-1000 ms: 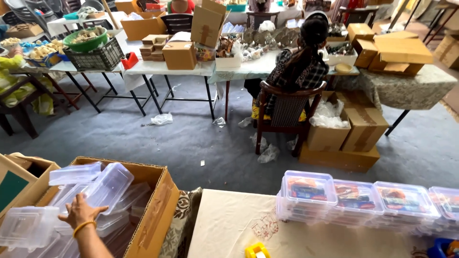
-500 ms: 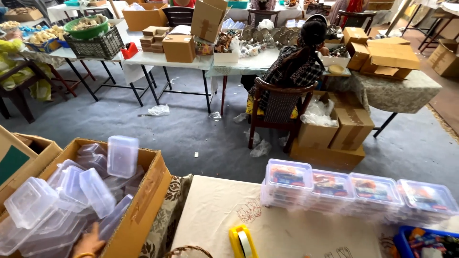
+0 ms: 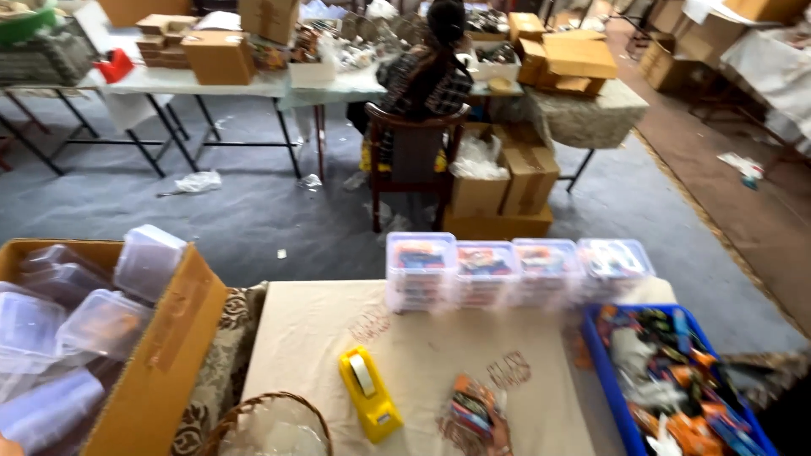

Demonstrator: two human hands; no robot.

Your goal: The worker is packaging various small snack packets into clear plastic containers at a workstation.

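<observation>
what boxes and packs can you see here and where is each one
Clear tubs: row of lidded boxes across the table's far edge.
Carton: brown, open, left, holding empty clear containers.
Blue crate: right, filled with colourful packets.
Stacked cartons: brown, beside the chair.

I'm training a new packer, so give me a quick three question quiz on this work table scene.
1. True or false: the yellow tape dispenser lies inside the blue bin.
2. How many stacks of lidded clear boxes stand in the row at the table's far edge?
3. Which holds the empty clear containers: A) wicker basket, B) cardboard box, C) blue bin?

Key: 1 false, it lies on the table cloth; 2 four; 3 B.
</observation>
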